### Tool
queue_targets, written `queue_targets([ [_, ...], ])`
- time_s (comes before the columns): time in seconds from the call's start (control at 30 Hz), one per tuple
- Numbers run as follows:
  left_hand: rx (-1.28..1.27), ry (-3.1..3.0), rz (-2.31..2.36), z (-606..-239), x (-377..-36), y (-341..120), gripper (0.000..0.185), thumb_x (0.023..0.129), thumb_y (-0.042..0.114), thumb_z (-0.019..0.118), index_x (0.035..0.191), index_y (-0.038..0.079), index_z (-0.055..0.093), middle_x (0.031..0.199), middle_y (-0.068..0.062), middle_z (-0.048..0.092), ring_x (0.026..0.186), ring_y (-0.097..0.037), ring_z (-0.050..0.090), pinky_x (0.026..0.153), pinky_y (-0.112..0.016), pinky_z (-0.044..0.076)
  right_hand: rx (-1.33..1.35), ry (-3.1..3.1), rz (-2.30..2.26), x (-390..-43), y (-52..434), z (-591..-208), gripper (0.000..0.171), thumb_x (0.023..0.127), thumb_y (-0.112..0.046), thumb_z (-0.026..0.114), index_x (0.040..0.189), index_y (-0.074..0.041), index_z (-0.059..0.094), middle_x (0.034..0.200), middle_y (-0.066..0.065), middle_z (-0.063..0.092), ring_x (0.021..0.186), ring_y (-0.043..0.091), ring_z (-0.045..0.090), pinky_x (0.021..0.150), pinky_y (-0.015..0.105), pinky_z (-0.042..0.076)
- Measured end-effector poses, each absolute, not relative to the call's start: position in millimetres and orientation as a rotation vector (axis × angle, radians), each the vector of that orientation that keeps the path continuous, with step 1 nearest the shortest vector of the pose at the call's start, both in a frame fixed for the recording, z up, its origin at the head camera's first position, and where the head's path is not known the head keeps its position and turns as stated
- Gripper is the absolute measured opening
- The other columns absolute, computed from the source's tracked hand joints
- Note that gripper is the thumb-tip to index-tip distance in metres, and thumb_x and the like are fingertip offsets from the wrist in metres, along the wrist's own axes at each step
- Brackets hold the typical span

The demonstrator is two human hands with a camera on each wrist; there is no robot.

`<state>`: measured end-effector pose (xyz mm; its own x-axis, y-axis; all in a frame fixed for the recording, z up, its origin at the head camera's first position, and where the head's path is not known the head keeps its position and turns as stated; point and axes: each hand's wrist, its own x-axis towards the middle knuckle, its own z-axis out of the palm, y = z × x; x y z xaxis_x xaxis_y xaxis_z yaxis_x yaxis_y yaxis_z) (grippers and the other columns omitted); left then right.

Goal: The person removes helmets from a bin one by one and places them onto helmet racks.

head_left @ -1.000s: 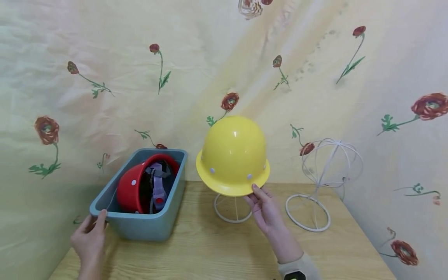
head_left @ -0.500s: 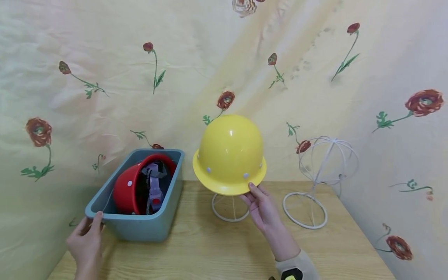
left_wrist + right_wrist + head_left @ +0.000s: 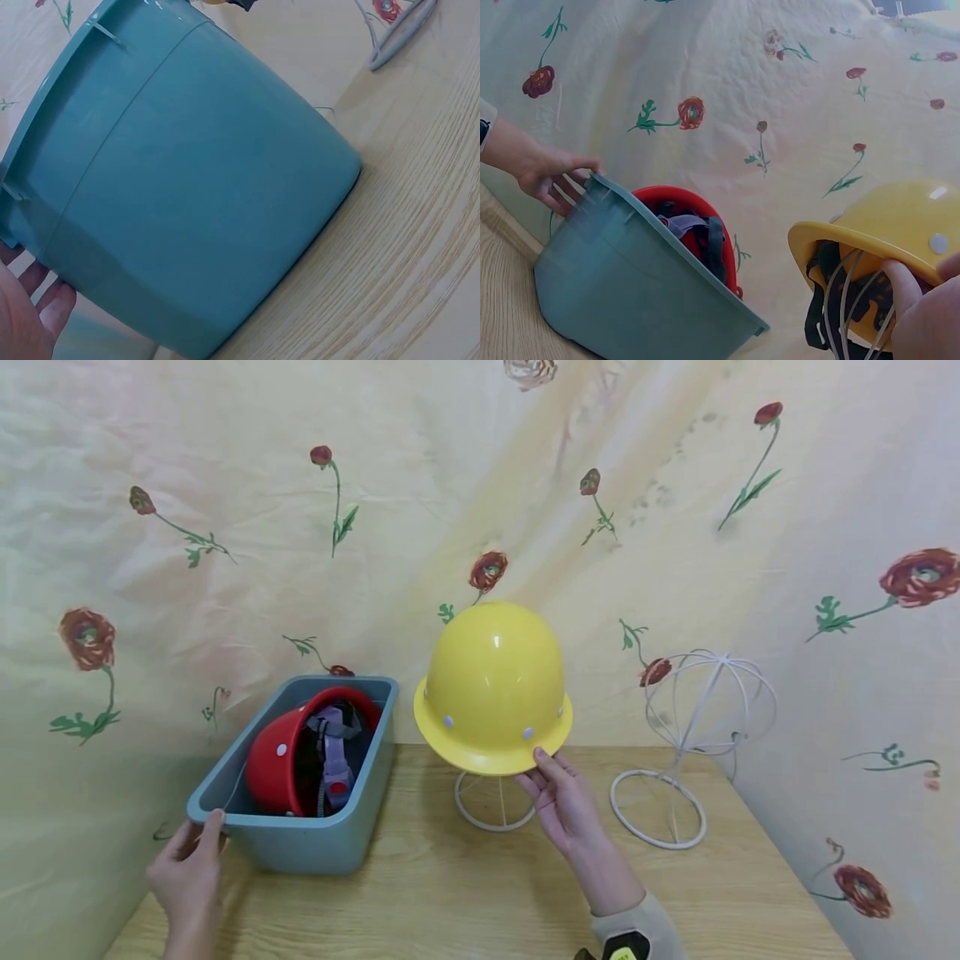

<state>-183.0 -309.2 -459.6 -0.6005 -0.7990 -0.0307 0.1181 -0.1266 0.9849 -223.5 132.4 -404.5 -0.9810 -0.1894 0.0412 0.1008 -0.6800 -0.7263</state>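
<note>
The yellow hard hat (image 3: 495,685) sits over a white wire stand, whose ring base (image 3: 495,830) shows below it on the table. My right hand (image 3: 570,814) holds the hat's brim at its front right, thumb on the outside. In the right wrist view the stand's wires (image 3: 845,300) rise into the hat beside its dark inner straps. At the left, my left hand (image 3: 187,872) grips the near left corner of the blue-grey plastic bin (image 3: 300,850), thumb over the rim and fingers beneath. A red hard hat (image 3: 272,764) lies on its side in the bin, purple-and-black harness showing.
To the right stands a second white wire stand (image 3: 723,658), bare, with a round base. Everything rests on a light wooden table (image 3: 450,910). A flower-printed cloth (image 3: 420,485) hangs behind and along both sides.
</note>
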Motion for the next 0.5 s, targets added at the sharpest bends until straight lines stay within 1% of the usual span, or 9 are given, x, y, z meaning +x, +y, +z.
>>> queue_targets([
  [0.17,0.781,-1.486,-1.804,-460.1,-183.9,-309.3,0.049,0.081,0.025,0.083,0.126,0.011,0.069,0.071,0.025,0.066,0.066,0.009,0.062,0.059,-0.004,0.054,-0.173,1.183,-2.722,-223.8,131.1,-404.7,0.024,0.106,-0.012,0.046,0.123,-0.020,0.060,0.116,-0.007,0.070,0.108,0.006,0.069,0.098,0.018,0.056],
  [0.37,0.785,-1.471,-1.827,-460.5,-184.8,-310.1,0.051,0.081,0.025,0.083,0.128,0.011,0.067,0.074,0.023,0.066,0.068,0.009,0.062,0.061,-0.005,0.055,-0.147,1.197,-2.727,-223.8,130.2,-404.8,0.023,0.105,-0.012,0.048,0.122,-0.021,0.060,0.116,-0.008,0.070,0.108,0.006,0.069,0.098,0.018,0.056],
  [0.5,0.799,-1.487,-1.816,-459.6,-184.3,-310.9,0.053,0.082,0.026,0.082,0.130,0.010,0.065,0.075,0.024,0.066,0.069,0.010,0.062,0.061,-0.004,0.054,-0.142,1.231,-2.708,-225.2,131.5,-404.6,0.022,0.105,-0.012,0.049,0.120,-0.021,0.061,0.115,-0.009,0.070,0.106,0.005,0.069,0.096,0.016,0.056],
])
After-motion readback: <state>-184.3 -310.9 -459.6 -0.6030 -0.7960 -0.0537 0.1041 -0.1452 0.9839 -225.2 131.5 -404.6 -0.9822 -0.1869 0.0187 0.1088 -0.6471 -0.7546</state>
